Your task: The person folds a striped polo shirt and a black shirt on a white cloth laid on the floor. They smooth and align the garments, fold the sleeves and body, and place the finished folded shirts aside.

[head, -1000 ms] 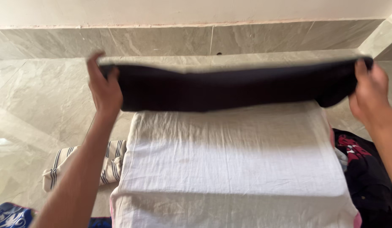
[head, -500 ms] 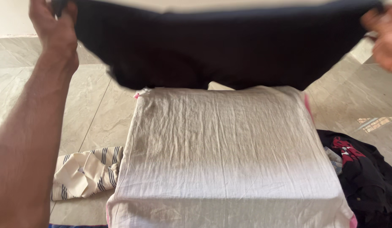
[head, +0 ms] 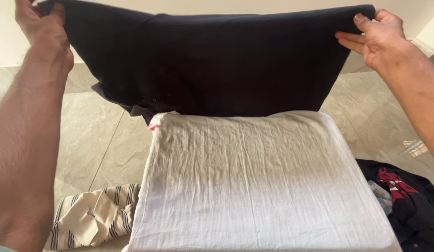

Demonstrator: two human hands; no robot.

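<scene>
1. Head view: grey tiled floor (head: 86,140) under everything.
2. White cloth-covered pad (head: 263,186), wrinkled, filling the centre.
3. Dark garment (head: 217,65) held up spread wide beyond the pad's far edge, lower hem hanging at that edge.
4. Left hand (head: 42,28) clenched on the garment's top left corner.
5. Right hand (head: 376,37) pinching the top right corner.
6. Striped cloth (head: 93,219) crumpled left of the pad; black clothing with red print (head: 408,196) at right.

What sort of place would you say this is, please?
Probably a room in a home, used for folding or ironing laundry. The tiled floor carries a padded block under a white cloth, a striped shirt and a dark clothes heap, while both hands hold up a dark garment.
</scene>
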